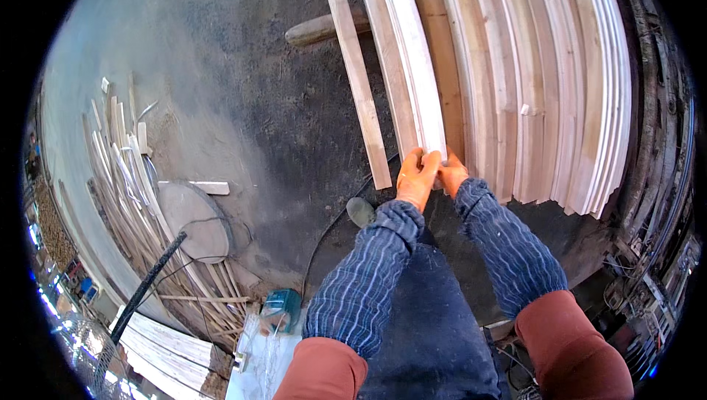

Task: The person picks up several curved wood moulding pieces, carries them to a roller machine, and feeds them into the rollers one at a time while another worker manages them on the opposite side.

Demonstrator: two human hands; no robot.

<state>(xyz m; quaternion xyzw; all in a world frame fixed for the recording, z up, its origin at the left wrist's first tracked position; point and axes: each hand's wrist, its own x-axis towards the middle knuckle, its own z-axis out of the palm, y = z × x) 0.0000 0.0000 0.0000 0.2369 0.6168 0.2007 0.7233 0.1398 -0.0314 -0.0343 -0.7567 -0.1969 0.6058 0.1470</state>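
Note:
My left hand (pixel 417 180), in an orange glove, pinches the near end of a long, pale wooden strip (pixel 412 50). Close beside it, my right hand (pixel 452 174), gloved alike, has its fingers closed at the right edge of the same end; some of its fingertips are hidden. Against the strip's left side lies another wooden strip (pixel 384 54), and a browner board (pixel 436 32) runs along its right. A separate wooden batten (pixel 353 68) lies further left, apart from the others. Striped blue sleeve covers wrap both my forearms.
Many long boards (pixel 515 76) stand packed side by side on the right. A short log (pixel 322 29) lies under the separate batten. To the left are scattered offcuts (pixel 121 157), a round fan base (pixel 193 222) and a black pole (pixel 147 286). A teal machine (pixel 281 310) sits at lower left.

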